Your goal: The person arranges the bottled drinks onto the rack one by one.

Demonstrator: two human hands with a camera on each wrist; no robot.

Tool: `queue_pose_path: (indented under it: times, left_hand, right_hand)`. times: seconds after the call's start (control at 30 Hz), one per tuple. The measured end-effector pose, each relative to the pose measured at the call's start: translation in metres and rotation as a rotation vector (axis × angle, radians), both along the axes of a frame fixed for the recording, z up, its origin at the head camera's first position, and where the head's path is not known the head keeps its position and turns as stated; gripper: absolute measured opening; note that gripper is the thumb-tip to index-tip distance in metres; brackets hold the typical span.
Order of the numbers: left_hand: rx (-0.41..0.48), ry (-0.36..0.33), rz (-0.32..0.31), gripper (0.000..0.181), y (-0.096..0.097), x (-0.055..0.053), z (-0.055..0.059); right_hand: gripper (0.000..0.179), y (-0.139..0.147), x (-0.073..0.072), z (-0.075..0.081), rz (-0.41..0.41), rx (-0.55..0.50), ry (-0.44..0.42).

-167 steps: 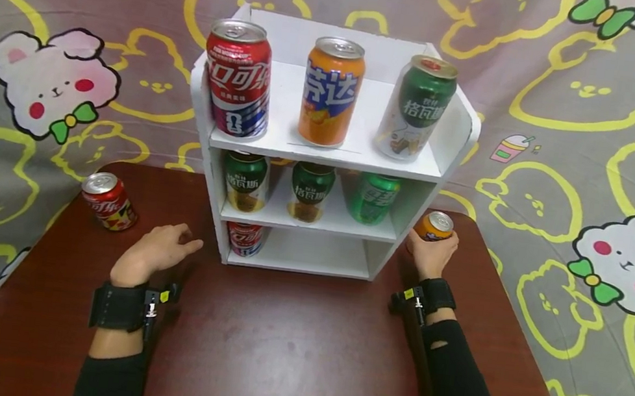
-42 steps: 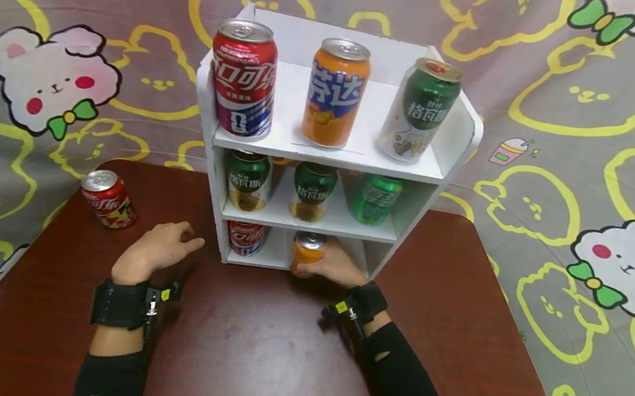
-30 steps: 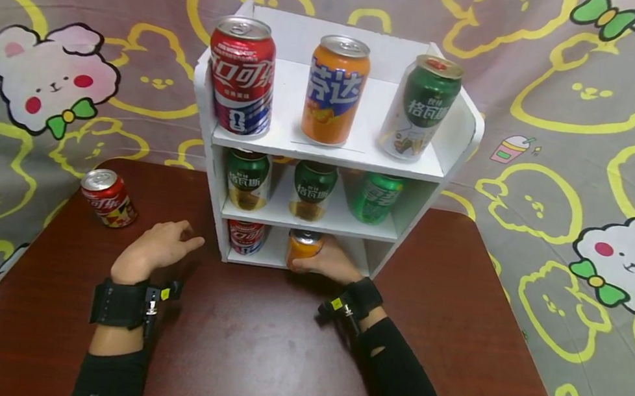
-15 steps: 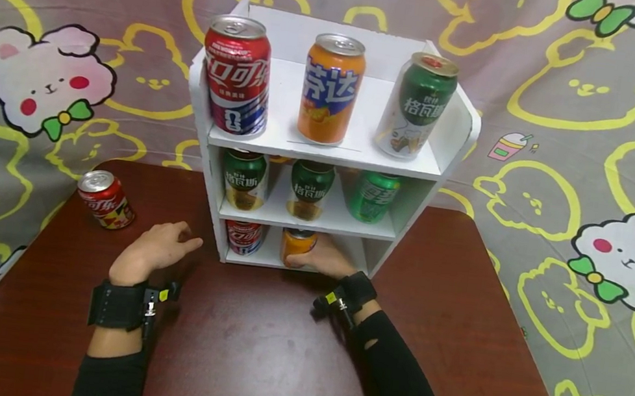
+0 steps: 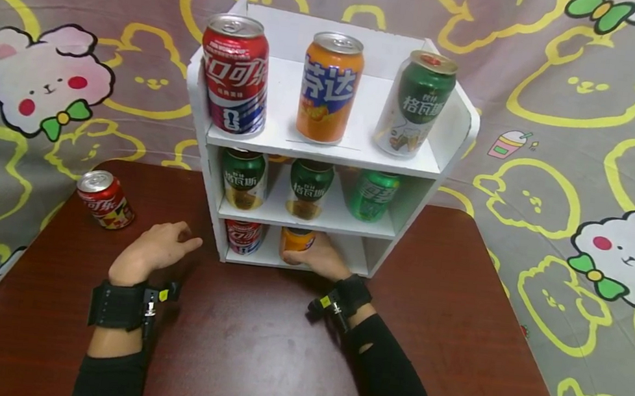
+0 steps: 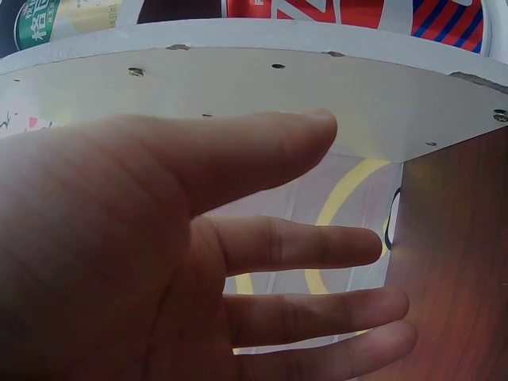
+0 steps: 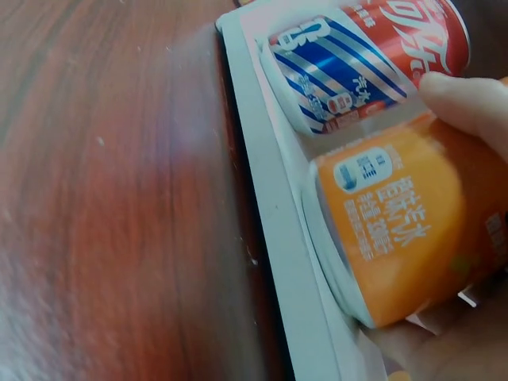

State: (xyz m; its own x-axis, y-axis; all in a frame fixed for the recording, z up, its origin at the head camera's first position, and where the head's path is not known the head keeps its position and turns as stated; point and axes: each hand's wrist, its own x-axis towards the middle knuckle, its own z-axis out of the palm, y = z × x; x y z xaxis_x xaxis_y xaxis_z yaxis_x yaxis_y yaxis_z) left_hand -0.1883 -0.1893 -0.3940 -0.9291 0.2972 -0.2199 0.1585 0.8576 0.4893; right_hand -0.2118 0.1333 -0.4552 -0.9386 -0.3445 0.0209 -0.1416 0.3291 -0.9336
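My right hand (image 5: 322,257) reaches into the bottom shelf of the white rack (image 5: 292,266) and grips an orange soda can (image 7: 397,230). The can stands on the bottom board, its top partly hidden under the middle shelf. Just left of it is a red and blue cola can (image 5: 244,237), close by but apart in the right wrist view (image 7: 349,67). My left hand (image 5: 155,250) stays at the rack's left side with fingers relaxed, holding nothing. In the left wrist view its fingers (image 6: 302,246) are spread loosely beside the rack's side panel.
A red cola can (image 5: 105,200) stands on the brown table (image 5: 265,349) at the far left. Cola, orange soda (image 5: 330,88) and kvass cans (image 5: 416,105) line the top shelf. Green cans (image 5: 374,197) fill the middle shelf. A patterned curtain hangs behind.
My right hand has brought the orange can from the table right of the rack into the bottom shelf, then slid it slightly left and inward. The left hand has stayed in place.
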Motion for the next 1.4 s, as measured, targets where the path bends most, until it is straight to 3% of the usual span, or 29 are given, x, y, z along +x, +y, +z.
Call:
queue_pose_path:
  times: [0.27, 0.63, 1.4]
  left_hand:
    - [-0.001, 0.064, -0.027, 0.053, -0.001, -0.001, -0.002]
    - [-0.006, 0.012, -0.010, 0.059, 0.002, 0.000, -0.001]
    - [-0.022, 0.049, -0.027, 0.057, 0.006, -0.001, -0.002]
  right_hand:
    - [0.047, -0.005, -0.001, -0.016, -0.145, 0.034, 0.096]
    - [0.051, -0.015, 0.006, -0.017, -0.289, 0.026, 0.097]
    - [0.066, -0.037, 0.008, -0.021, -0.518, 0.016, 0.250]
